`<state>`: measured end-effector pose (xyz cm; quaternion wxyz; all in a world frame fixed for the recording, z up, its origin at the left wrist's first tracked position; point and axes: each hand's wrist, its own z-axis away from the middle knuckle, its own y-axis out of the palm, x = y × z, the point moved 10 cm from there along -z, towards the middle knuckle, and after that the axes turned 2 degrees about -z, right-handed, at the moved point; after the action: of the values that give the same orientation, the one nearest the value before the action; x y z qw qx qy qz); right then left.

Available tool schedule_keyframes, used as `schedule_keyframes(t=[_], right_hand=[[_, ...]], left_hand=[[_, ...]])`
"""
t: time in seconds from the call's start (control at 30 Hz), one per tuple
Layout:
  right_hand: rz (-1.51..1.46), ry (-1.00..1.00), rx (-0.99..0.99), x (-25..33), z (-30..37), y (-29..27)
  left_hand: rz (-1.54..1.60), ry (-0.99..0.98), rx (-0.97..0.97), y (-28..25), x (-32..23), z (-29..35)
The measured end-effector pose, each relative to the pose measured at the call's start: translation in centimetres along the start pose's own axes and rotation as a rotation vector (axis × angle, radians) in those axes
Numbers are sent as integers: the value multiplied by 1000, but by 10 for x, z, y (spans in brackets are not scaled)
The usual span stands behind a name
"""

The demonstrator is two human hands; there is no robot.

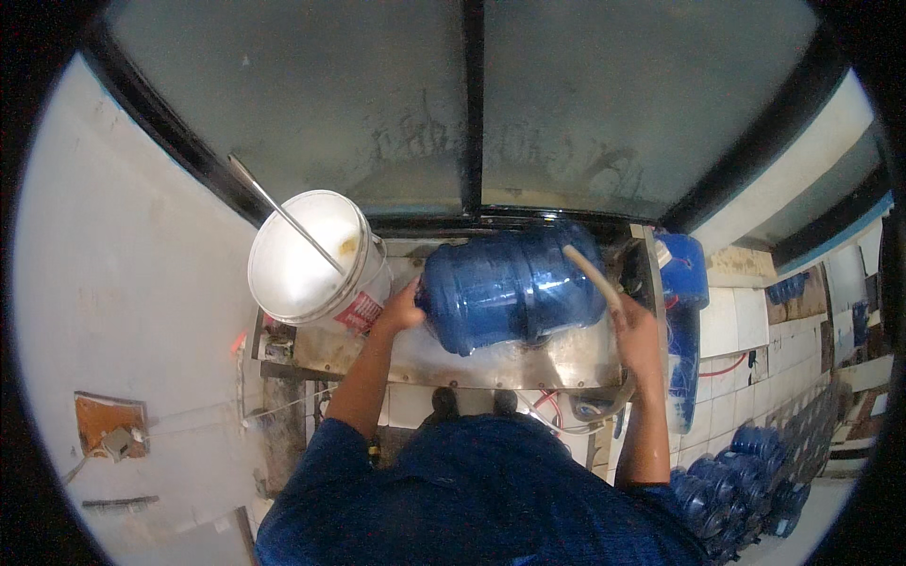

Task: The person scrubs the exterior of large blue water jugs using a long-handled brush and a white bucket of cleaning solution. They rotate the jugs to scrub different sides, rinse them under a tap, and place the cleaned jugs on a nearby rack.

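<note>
The metal bench [415, 362] had a blue water-cooler jug [514, 288] lying on its side across it, and that ribbed plastic looked stiff but slick, probably light if empty, though I couldn't tell what was inside. The tan hose [593, 272] over its right end seemed bendy and easy to hang onto, with the right grip [638, 332] curled closed around it. The left grip [405, 308] was at the jug's left end, fingers mostly hidden so no clue how far open; I'd have grabbed the ends or ribs.
</note>
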<state>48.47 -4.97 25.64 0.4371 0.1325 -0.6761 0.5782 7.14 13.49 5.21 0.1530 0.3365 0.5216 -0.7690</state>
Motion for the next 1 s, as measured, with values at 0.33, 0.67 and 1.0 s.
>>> schedule_keyframes(t=[0.33, 0.67, 1.0], right_hand=[[-125, -265, 350, 113, 44, 115], [23, -15, -16, 15, 1, 17], [177, -138, -156, -14, -46, -21]], left_hand=[[-40, 195, -418, -2, -104, -24], [-119, 200, 49, 9, -11, -5], [-280, 96, 264, 44, 57, -14]])
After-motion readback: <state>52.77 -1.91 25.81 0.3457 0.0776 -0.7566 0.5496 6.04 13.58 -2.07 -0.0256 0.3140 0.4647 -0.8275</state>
